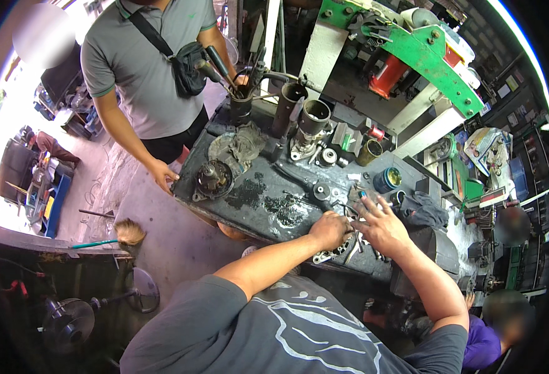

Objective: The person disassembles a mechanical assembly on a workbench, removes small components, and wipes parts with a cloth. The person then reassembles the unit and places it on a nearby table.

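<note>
My left hand (332, 230) is curled into a fist at the bench's near edge. What its fingers close on is hidden. Beside it, my right hand (381, 225) has its fingers spread, and its thumb side comes close to the left fist. A small blue spot shows at one right fingertip. Below both hands lies a silvery cast metal part (332, 254), mostly covered by them. Several slim metal pieces (353, 247) lie next to it. Just beyond my left hand is a dark long-handled tool with a round head (320, 191).
The dark workbench (249, 212) has wet, oily patches. On it are a round metal housing (213, 179), a grey rag (248, 140), tall cylinders (287, 109), a blue tin (386, 179) and a dark cloth (425, 209). Another person (156, 75) stands at its far left; a green press frame (427, 59) rises behind.
</note>
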### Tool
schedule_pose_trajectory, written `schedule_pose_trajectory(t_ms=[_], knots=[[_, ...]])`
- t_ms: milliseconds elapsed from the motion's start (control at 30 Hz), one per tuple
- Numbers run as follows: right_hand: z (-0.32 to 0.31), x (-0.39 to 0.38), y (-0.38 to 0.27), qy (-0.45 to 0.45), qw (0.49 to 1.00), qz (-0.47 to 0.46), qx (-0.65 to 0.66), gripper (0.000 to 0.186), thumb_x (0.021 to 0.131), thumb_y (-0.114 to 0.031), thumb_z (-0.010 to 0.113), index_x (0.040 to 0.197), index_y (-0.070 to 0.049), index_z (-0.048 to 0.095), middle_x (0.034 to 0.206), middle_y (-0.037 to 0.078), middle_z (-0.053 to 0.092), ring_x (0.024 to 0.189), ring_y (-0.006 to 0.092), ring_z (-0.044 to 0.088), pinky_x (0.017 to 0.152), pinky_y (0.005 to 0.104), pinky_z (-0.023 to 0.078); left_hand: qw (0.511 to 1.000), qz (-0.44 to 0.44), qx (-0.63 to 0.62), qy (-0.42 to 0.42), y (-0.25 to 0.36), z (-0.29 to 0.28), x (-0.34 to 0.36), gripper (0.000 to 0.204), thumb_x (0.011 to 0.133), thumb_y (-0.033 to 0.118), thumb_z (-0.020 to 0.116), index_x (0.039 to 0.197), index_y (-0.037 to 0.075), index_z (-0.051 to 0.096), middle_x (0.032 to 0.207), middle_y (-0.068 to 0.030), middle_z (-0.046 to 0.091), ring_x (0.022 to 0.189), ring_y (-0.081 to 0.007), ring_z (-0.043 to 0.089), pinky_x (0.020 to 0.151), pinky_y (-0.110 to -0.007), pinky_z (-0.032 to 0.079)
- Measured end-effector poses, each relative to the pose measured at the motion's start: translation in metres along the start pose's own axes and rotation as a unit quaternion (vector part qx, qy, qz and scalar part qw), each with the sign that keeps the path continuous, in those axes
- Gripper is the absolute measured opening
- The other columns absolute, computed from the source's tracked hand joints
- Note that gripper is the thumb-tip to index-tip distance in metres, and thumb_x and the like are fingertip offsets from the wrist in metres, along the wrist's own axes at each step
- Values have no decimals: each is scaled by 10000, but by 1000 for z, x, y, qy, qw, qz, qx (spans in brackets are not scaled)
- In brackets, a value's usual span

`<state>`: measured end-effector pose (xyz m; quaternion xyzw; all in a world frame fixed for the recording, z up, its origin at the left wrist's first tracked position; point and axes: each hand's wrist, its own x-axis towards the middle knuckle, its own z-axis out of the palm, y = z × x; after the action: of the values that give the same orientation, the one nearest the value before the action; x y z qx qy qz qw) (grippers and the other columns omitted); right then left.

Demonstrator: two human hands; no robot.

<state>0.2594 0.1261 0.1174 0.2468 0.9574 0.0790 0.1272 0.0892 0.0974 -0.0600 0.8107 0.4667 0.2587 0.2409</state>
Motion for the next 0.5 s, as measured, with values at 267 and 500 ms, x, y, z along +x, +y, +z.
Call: schedule_pose_trajectory(t_ms=[267,500], knots=[[22,3,0,-36,930,302,205,238,1002,-218,662,1090,-27,773,1024,251,781,955,458,768,861,531,607,1000,-11,-3,-6,-1,3,0,265,975,338,731,1149,173,843,1218,-24,768,1220,-273,682,1160,-471,443],[4,6,-10,-140,968,163,127,290,1002,-309,669,1025,-56,808,1021,191,802,1071,389,767,1090,589,518,1000,10,-7,14,0,2,-2,288,944,331,768,1172,169,836,1229,-46,774,1243,-273,677,1158,-466,442]])
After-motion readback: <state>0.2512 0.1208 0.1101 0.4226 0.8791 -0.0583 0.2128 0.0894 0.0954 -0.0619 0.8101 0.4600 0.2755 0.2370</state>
